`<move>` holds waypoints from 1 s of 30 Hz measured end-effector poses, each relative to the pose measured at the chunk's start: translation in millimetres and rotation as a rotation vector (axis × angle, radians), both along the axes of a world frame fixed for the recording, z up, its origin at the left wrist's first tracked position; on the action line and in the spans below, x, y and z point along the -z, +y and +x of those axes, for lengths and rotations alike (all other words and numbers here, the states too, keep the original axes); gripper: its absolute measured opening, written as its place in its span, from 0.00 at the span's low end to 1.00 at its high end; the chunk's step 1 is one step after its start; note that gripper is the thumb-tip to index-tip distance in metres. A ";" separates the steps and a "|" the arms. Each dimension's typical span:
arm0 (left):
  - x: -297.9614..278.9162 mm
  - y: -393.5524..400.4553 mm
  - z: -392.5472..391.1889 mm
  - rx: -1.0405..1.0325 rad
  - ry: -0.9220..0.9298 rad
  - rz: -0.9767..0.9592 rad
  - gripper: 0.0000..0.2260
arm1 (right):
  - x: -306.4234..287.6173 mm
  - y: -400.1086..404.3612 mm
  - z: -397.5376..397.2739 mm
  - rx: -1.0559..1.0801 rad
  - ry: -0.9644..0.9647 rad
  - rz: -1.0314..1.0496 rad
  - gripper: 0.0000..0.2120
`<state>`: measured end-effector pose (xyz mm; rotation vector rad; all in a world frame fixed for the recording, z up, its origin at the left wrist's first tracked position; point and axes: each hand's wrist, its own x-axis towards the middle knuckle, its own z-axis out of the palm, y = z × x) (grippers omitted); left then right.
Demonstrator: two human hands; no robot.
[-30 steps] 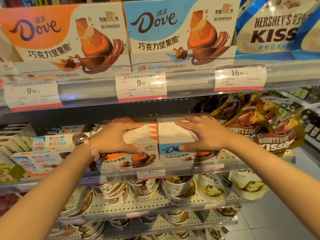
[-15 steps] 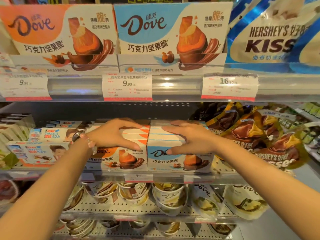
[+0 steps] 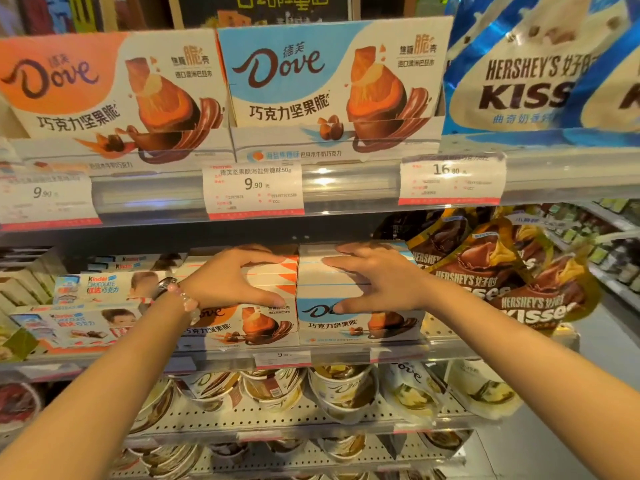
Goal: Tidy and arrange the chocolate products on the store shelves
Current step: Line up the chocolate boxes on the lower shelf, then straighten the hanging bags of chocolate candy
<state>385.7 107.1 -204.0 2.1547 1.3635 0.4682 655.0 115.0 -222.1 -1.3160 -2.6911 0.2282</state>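
Note:
On the middle shelf [image 3: 346, 356] stand two stacks of Dove chocolate boxes side by side. My left hand [image 3: 228, 280] grips the orange Dove stack [image 3: 256, 323], fingers over its top and thumb on the front. My right hand [image 3: 381, 282] grips the blue Dove stack [image 3: 346, 327] the same way, fingers on top and thumb on the front face. The two stacks touch each other and stand close to the shelf's front edge.
Kinder chocolate boxes [image 3: 86, 289] lie left of the orange stack. Brown Hershey's Kisses bags [image 3: 502, 282] crowd the right. Above sit large Dove display boxes [image 3: 311, 88], a white-blue Hershey's bag [image 3: 536, 71] and price tags [image 3: 254, 188]. Dove cups [image 3: 339, 389] fill the lower shelf.
Both hands stay on the two Dove stacks with their thumbs moved down onto the fronts. The view has shifted, so shelves and boxes sit lower and further left in the frame.

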 end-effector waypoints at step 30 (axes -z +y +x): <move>-3.7 13.9 266.7 -0.020 -0.142 0.202 0.28 | 27.4 -97.2 225.7 0.529 0.836 0.704 0.19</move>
